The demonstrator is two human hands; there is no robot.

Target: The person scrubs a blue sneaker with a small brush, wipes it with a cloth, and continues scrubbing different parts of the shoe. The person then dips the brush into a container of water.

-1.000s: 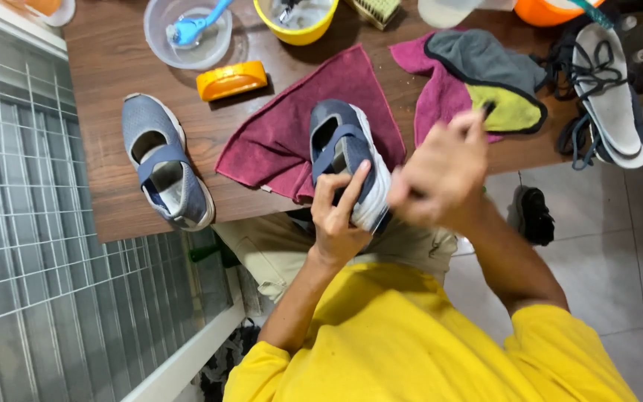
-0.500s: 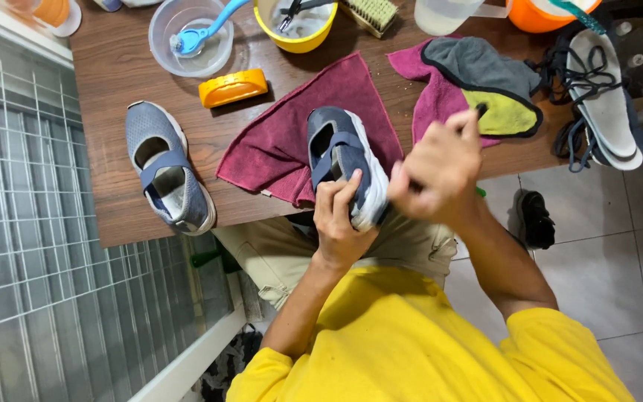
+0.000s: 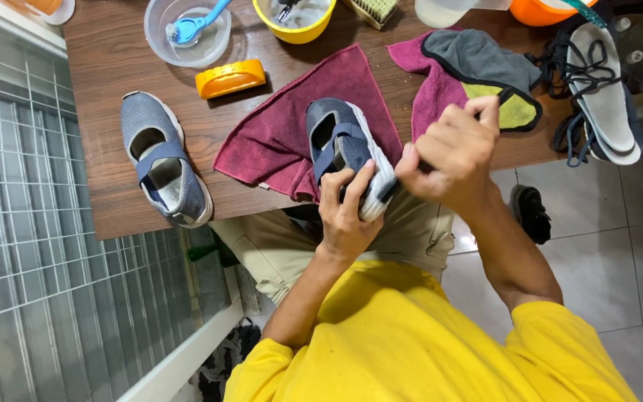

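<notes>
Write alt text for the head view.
Left hand grips a grey shoe over a maroon towel while right hand works at its sole. A second shoe, bowls and insoles sit on the wooden table.

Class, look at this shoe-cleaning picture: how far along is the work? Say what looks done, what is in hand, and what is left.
Done: the insoles and laces lie out at the table's right end. In hand: the left hand grips one blue shoe over the maroon cloth while the right hand works at its white sole edge. Left, probably: the second shoe lies untouched on the table.
</notes>
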